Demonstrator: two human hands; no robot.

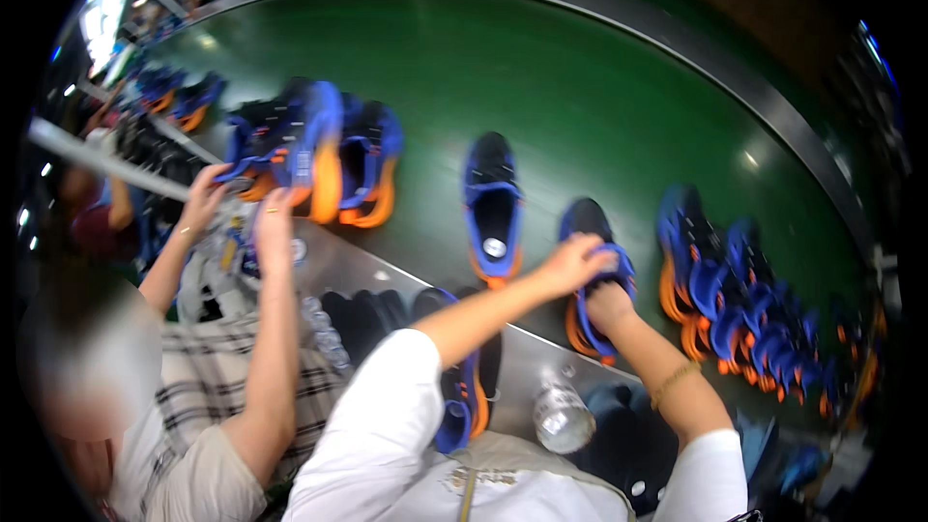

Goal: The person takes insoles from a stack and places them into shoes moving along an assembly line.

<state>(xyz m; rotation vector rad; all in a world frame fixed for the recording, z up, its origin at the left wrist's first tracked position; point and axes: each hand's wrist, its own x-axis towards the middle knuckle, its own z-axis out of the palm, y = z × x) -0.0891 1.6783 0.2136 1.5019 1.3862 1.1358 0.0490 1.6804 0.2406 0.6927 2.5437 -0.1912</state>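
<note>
Nearest the lens, at six o'clock, a white shirt front (503,488) fills the lower edge, with a clear plastic bottle (563,418) just above it on the steel ledge (522,358). Toward four o'clock the left hand (577,266) curls its fingers over the collar of a blue and orange shoe (592,280) on the green belt (580,97); the right hand (609,304) is pushed inside that shoe, fingers hidden, so their state cannot be told. Another shoe (493,208) lies just beside at twelve. At three o'clock more shoes are piled (744,309). At nine o'clock a co-worker's hands (271,222) touch further shoes (300,150)
</note>
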